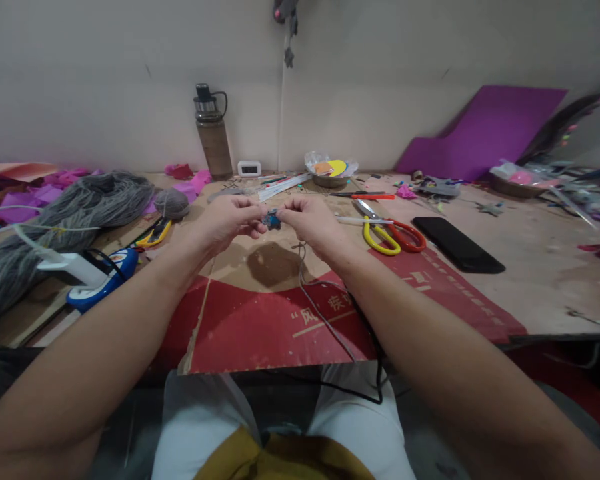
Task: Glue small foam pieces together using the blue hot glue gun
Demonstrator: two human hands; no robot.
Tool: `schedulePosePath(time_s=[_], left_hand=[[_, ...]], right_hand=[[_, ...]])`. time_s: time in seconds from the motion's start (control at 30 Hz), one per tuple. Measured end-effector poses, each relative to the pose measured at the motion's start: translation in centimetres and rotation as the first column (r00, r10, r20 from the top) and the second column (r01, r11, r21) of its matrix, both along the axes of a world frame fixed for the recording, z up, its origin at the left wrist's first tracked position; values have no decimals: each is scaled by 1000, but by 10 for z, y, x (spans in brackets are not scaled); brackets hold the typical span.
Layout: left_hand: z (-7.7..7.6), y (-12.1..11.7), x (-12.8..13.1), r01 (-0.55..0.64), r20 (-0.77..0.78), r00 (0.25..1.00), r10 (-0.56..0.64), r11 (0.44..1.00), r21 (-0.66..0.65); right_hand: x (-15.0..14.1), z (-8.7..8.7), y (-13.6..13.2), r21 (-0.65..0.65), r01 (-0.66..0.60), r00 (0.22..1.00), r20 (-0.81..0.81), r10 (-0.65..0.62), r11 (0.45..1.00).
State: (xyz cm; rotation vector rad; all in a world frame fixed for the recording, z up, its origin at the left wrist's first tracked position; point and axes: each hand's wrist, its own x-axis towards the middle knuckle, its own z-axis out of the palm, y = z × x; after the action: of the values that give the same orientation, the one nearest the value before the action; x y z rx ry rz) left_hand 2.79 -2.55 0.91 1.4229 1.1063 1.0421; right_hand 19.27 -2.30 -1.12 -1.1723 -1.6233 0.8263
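Observation:
Between my two hands, above the cardboard, is a small grey-blue piece (272, 219), too small to make out in detail. My left hand (239, 217) pinches its left side with thumb and fingers. From the other side my right hand (303, 217) pinches it too, fingers closed. A thin grey yarn strand (325, 321) hangs below my right hand and runs over the red printed cardboard (260, 327) to its front edge. Right of my right hand lie scissors (383, 233) with one yellow and one red handle.
Grey yarn (100, 200) heaps up at the left, beside a blue-and-white power strip (103, 280) and a yellow cutter (155, 233). A bottle (213, 137) stands at the wall. Rightward are a black phone (457, 245), a bowl (330, 179) and a purple sheet (485, 133).

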Motion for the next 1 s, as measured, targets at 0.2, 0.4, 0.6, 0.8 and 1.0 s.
schedulePosePath(time_s=[0.2,0.4,0.6,0.8,1.0], left_hand=[[-3,1,1,-19,-68,997,21,999,25],[-8,7,-1,-71,-56,995,77,994,88],[-8,6,-1,-56,-61,996,62,994,96],[-4,3,2,-16,59,998,17,1000,-14],[-5,3,3,-35,116,992,39,999,-33]], right_hand=[[-2,1,-3,-6,-16,1000,11,16,1000],[-5,-2,-3,16,-22,1000,-20,22,1000],[-5,-2,0,71,-17,1000,-16,19,997],[-2,0,-2,38,17,994,-107,-13,999],[-4,-1,-1,40,0,994,-113,5,999]])
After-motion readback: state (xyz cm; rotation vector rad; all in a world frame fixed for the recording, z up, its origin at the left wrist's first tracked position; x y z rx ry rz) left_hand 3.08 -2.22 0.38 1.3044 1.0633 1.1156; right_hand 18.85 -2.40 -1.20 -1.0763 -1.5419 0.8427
